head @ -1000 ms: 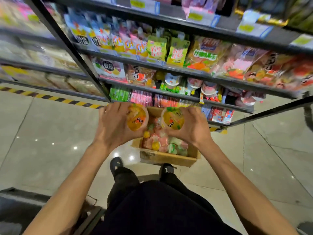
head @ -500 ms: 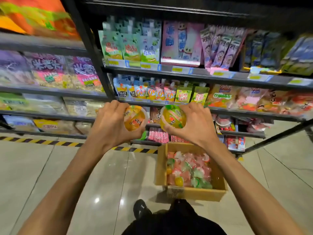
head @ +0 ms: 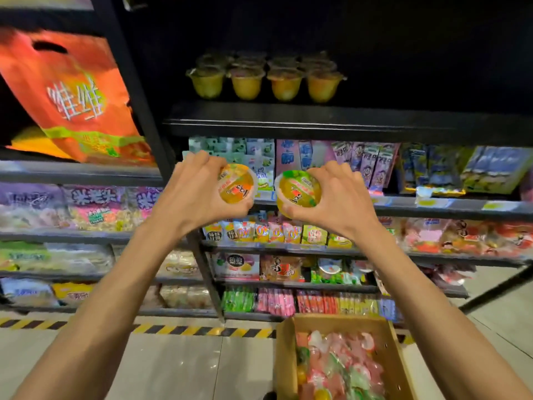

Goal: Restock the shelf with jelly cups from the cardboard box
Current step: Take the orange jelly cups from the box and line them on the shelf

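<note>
Hands raised before the snack shelves, we are gripping one jelly cup each: our left hand (head: 196, 189) is closing around an orange cup (head: 238, 183), our right hand (head: 337, 197) around a green-topped cup (head: 297, 189). More jelly cups (head: 265, 79) are sitting on the dark shelf (head: 317, 122) above; the cardboard box (head: 285, 356) is lying on the floor below.

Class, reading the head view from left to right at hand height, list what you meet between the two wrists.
Left hand → orange-lidded jelly cup → green-lidded jelly cup → right hand.
</note>
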